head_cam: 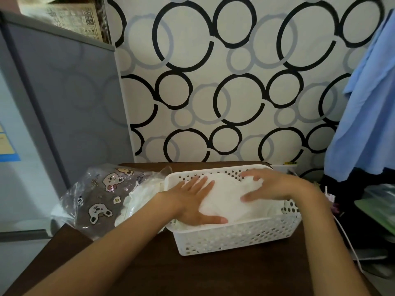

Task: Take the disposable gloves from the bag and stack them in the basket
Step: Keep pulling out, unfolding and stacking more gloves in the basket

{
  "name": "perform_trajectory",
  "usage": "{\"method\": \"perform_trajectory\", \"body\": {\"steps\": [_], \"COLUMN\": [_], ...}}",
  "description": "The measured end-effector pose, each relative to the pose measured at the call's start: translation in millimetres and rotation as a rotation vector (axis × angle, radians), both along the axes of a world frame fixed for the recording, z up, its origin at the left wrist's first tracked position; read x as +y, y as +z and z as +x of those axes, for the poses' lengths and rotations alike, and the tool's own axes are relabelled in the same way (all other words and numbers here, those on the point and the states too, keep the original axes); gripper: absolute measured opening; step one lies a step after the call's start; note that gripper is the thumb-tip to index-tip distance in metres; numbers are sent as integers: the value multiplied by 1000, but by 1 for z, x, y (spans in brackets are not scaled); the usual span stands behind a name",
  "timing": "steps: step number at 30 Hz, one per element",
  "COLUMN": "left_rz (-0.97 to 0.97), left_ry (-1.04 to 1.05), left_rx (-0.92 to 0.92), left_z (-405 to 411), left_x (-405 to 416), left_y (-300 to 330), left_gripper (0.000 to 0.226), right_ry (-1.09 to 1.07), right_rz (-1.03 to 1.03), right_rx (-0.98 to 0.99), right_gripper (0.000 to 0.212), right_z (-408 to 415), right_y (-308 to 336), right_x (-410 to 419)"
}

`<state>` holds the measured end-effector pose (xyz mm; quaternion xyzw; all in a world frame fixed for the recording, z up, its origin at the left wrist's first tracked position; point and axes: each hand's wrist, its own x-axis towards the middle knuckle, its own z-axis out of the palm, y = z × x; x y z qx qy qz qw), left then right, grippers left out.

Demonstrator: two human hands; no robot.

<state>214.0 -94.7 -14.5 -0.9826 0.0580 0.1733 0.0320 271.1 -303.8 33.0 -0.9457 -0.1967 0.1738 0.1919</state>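
A white perforated basket (pixel 235 236) stands on a dark brown table. A pile of thin white disposable gloves (pixel 229 196) fills it. My left hand (pixel 192 201) lies flat on the pile's left side, fingers straight and spread, thumb along the near edge. My right hand (pixel 271 185) presses on the pile's right side, with fingers loosely bent over the top. To the left of the basket lies a clear plastic bag (pixel 102 197) with a brown cartoon-bear print, and more white gloves (pixel 141 197) show at its open mouth.
The table (pixel 149 270) backs onto a wall papered with black and grey circles. A grey cabinet (pixel 64 103) stands to the left. Blue cloth (pixel 367 107) hangs at the right, above dark clutter and green items beside the table.
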Motion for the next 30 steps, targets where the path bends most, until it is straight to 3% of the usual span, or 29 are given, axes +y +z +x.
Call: {"method": "perform_trajectory", "body": {"steps": [3,10,14,17,19,21,24,27,30], "left_rz": [24,-58,-193,-418,-446,-349,-163,-240,-268], "left_ry": [30,76,81,183,369,595,668,682,764], "left_rx": [13,47,-89,-469,-635,-516,-253,-389,-536], "left_z": [-2,-3,-23,-46,-55,-62,-63,-62,-70], "left_x": [-6,-9,3,27,51,74,91,100,120], "left_y": [-6,-1,27,38,37,32,24,18,21], "left_gripper": [99,99,78,43,33,48,49,26,23], "right_ry": [-9,-57,-81,-111,-96,-21,119,217,231], "right_rz": [-270,-244,-63,77,154,195,227,254,299], "right_rx": [61,39,-13,-126,-170,-214,-275,-329,-356], "right_gripper": [99,113,90,67,56,46,33,24,17], "right_z": [8,14,7,-2,-12,-22,-40,-58,-67], "right_y": [-19,-25,-4,6,10,10,8,4,-1], "right_x": [10,8,-2,-1,6,21,54,83,101]}}
